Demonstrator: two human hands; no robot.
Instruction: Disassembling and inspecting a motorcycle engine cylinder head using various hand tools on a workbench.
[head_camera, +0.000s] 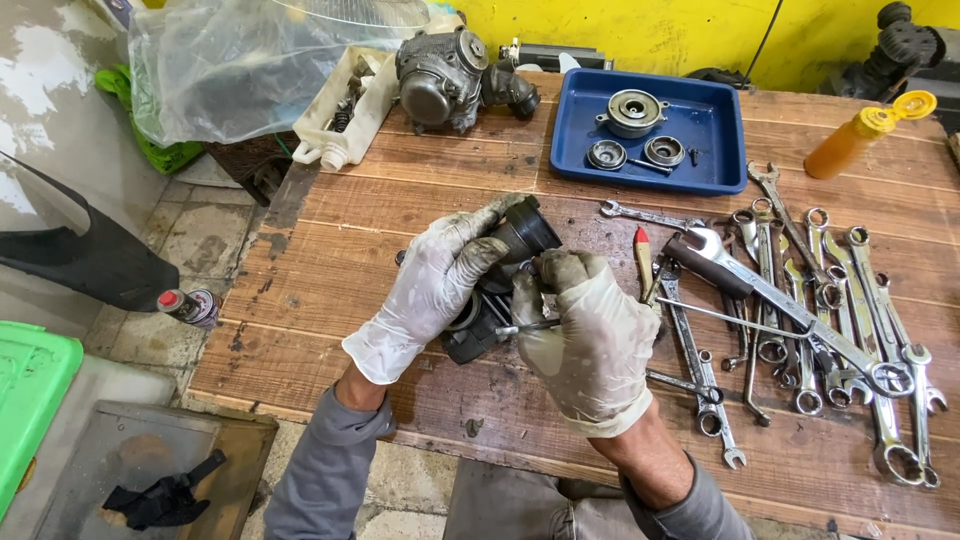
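Two gloved hands on one black engine part above the wooden bench (330, 250).
The left hand (435, 285) clasps the black part (515, 240); the right hand (590, 335) pinches a thin tool (525, 327) against it. One blue tray (725, 140) holds three round pieces; over a dozen spanners (810, 310) lie at right.

**Colours on the workbench**

Both gloves, left (432, 290) and right (590, 335), are white, smudged with dark grease; the part (520, 235) between them is black. The table (330, 260) is reddish-brown wood, the tray (722, 130) blue, the bottle (862, 135) orange with a yellow cap, the spanners (850, 330) silver, the wall (640, 30) yellow
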